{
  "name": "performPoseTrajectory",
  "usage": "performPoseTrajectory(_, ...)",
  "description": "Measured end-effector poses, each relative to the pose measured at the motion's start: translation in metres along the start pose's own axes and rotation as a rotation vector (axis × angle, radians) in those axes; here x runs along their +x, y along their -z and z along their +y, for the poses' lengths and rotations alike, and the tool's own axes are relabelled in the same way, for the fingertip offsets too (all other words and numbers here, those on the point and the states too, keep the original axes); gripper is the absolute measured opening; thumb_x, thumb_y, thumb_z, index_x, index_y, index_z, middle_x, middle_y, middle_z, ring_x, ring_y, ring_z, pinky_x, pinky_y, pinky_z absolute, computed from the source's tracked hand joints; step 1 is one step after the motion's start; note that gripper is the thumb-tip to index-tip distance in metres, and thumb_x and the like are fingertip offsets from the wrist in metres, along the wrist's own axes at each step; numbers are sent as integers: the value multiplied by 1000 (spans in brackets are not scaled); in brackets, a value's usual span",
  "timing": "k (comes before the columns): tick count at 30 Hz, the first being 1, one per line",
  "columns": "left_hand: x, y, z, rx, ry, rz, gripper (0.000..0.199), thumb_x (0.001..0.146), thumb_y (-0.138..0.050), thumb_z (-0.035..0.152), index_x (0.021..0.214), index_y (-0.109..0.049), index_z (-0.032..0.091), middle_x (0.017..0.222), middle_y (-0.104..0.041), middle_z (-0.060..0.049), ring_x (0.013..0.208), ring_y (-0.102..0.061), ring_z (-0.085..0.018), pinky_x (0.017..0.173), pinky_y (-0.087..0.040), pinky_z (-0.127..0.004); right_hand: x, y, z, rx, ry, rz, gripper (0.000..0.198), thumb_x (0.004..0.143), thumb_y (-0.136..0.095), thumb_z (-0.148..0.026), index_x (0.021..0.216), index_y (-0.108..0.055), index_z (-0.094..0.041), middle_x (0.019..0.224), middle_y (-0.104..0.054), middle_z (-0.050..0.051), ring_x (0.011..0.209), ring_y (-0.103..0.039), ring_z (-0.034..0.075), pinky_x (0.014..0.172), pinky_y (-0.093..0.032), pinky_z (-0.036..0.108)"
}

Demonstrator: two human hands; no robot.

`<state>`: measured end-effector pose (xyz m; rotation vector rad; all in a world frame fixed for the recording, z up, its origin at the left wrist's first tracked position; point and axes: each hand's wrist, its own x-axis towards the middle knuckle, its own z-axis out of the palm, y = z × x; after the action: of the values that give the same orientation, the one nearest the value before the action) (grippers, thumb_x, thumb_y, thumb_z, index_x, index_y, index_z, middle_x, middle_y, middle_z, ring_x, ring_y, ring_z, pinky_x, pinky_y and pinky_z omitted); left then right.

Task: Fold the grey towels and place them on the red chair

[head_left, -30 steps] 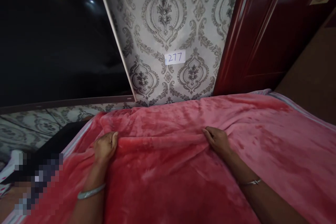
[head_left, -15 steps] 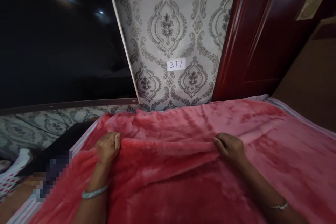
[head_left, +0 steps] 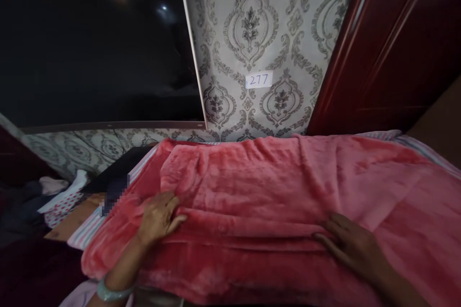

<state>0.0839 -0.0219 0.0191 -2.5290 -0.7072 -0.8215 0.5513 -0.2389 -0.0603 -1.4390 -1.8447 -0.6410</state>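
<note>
A plush red and pink blanket (head_left: pixel 252 187) spreads across the surface in front of me, with a raised fold running crosswise between my hands. On the left end of that fold rests my left hand (head_left: pixel 158 218), its thumb held apart from the bent fingers. My right hand (head_left: pixel 353 244) lies at the fold's other end, thumb and fingers parted against the plush. Neither hand grips the cloth firmly. Beneath the blanket's left border, striped cloth (head_left: pixel 88 230) shows.
A large dark screen (head_left: pixel 101 57) is at the back left, beside patterned wallpaper (head_left: pixel 252 24) bearing a paper label (head_left: pixel 259 79). Dark red wood panelling (head_left: pixel 382 57) stands at the right. Polka-dotted cloth (head_left: pixel 66 201) lies at the far left.
Both hands have loosened from fists round the blanket and now lie on it. The fold has come down nearer to me, and the blanket's front edge now shows. The view has shifted left.
</note>
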Motion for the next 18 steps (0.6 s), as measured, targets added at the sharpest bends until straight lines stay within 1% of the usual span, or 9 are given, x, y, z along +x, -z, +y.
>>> performPoseTrajectory(4,-22,1,15,20,-13,-64,41,96,-48,57,79,-60,22,75,-63,-6,71,-60,-21,67,-48,-34,-22,-1,7,-15,3,-49,36,103,-47,-40,79,-70,-25,74,-67,5,65,-65,18,56,-51,29)
performPoseTrajectory(6,-31,3,18,4,7,-116,40,96,-50,57,79,-60,22,77,-63,-6,73,-60,-22,70,-48,-35,-33,-3,11,-5,-18,-73,34,102,-46,-39,83,-72,-26,75,-67,5,66,-65,19,57,-52,31)
performPoseTrajectory(8,-38,7,18,-20,45,-184,37,96,-52,54,79,-61,22,80,-64,-6,77,-60,-22,74,-48,-36,-44,-5,16,2,-29,-86,31,100,-48,-38,88,-74,-27,79,-69,6,70,-66,21,62,-54,34)
performPoseTrajectory(12,-46,19,12,-21,118,-273,28,97,-51,44,87,-65,22,88,-67,-8,85,-62,-25,84,-48,-41,-55,-4,26,-12,14,-76,26,98,-49,-35,98,-75,-27,91,-72,8,83,-69,24,73,-56,39)
performPoseTrajectory(15,-47,29,3,-20,172,-324,26,97,-48,38,94,-67,21,95,-70,-9,93,-65,-26,91,-48,-43,-53,4,33,-9,44,-88,27,97,-49,-35,105,-74,-28,98,-74,9,87,-70,27,76,-56,43)
performPoseTrajectory(18,-47,35,-7,-62,249,-376,24,94,-50,36,98,-69,22,105,-72,-11,102,-66,-27,97,-49,-45,-49,11,41,-14,55,-92,26,96,-51,-34,108,-73,-30,102,-76,9,89,-71,28,77,-56,46)
